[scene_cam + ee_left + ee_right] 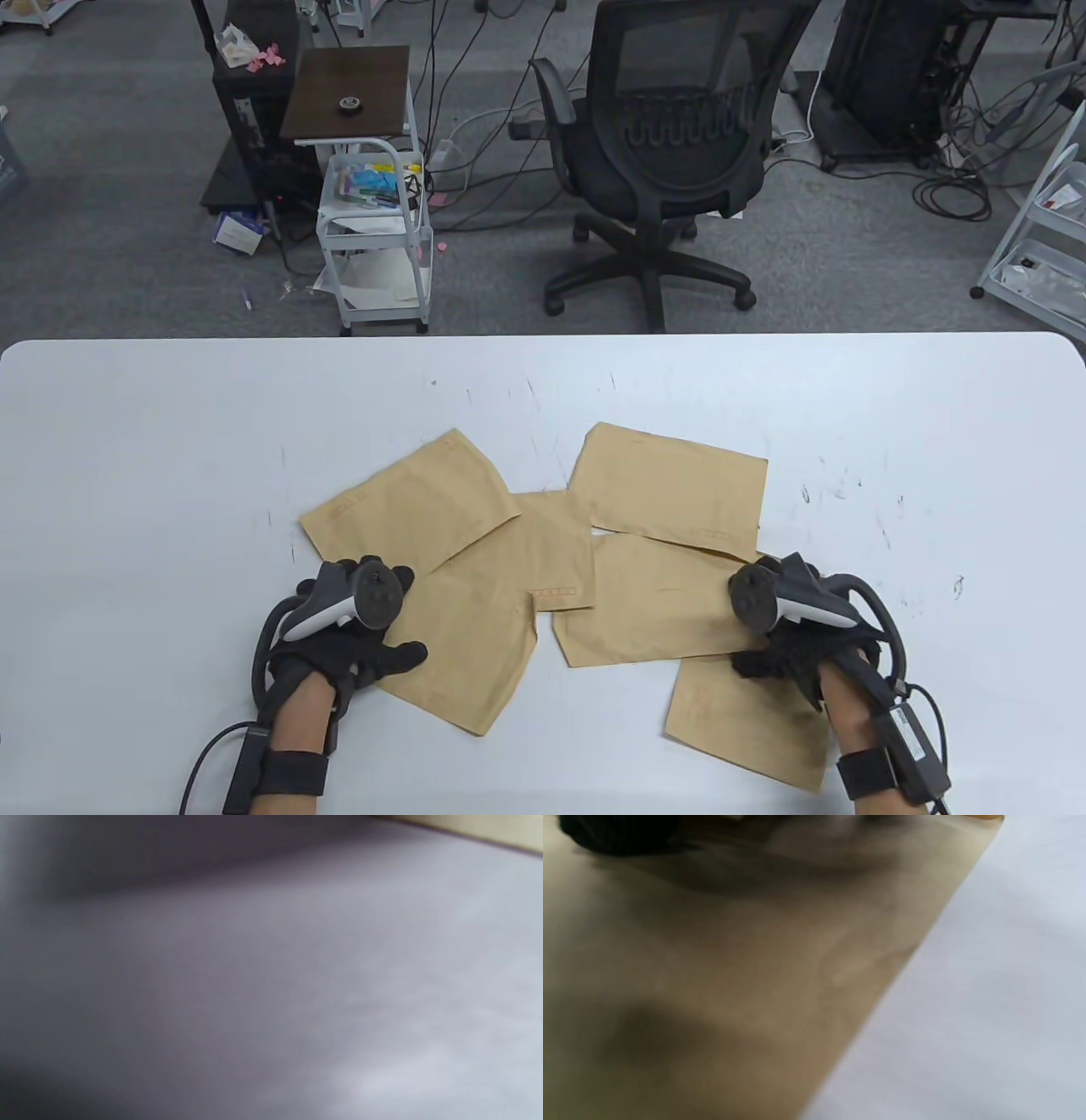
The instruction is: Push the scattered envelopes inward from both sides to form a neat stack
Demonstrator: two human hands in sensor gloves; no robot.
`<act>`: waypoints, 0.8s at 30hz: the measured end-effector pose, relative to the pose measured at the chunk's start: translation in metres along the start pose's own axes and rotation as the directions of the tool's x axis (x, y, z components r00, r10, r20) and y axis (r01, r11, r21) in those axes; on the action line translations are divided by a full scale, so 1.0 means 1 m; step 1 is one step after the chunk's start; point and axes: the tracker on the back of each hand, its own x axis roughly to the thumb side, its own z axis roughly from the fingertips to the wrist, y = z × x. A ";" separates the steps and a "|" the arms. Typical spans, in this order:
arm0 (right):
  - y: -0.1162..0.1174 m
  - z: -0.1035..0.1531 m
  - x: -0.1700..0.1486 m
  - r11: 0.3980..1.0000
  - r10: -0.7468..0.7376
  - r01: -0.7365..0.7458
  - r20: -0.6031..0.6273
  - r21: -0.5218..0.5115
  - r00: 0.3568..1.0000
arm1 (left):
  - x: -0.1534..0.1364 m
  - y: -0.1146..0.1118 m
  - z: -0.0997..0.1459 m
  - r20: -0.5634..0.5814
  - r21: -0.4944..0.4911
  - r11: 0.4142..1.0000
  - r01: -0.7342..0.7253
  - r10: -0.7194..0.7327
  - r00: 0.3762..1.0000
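**Hands set on the outer envelopes, gathering barely begun**

Six brown envelopes (pixel 543 577) lay fanned across the lower middle of the white table (pixel 153 441), overlapping loosely and nowhere near a stack. My left hand (pixel 356 645) rested flat, fingers spread, on the lower-left envelope (pixel 462 654). My right hand (pixel 785 658) pressed down where the lower-right envelope (pixel 747 722) met the one above it; whether those fingers were curled I could not tell. Neither hand grasped anything. I judged I was at the start of the inward push. Next, both hands needed to slide toward the frame's centre together, keeping the sheets flat so edges would not buckle or ride up.
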 end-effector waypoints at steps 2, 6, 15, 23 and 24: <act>0.000 -0.002 0.013 0.999 0.040 -0.040 0.031 0.003 0.999 | 0.011 -0.001 -0.001 0.024 -0.010 1.000 0.021 -0.021 0.999; -0.008 0.003 0.026 0.994 0.105 -0.105 0.047 -0.015 0.993 | 0.024 0.001 0.000 0.048 0.002 0.999 0.034 -0.034 0.998; -0.001 0.006 0.013 0.991 0.128 -0.129 0.018 0.027 0.992 | 0.030 -0.001 -0.001 0.060 0.004 1.000 0.002 -0.002 0.998; -0.011 0.003 0.067 0.984 0.176 -0.175 0.092 -0.022 0.980 | 0.076 0.001 0.002 0.116 0.060 0.997 0.055 -0.062 0.991; -0.018 0.007 0.065 0.986 0.169 -0.166 0.111 -0.032 0.979 | 0.074 0.004 0.005 0.123 0.057 0.998 0.033 -0.040 0.992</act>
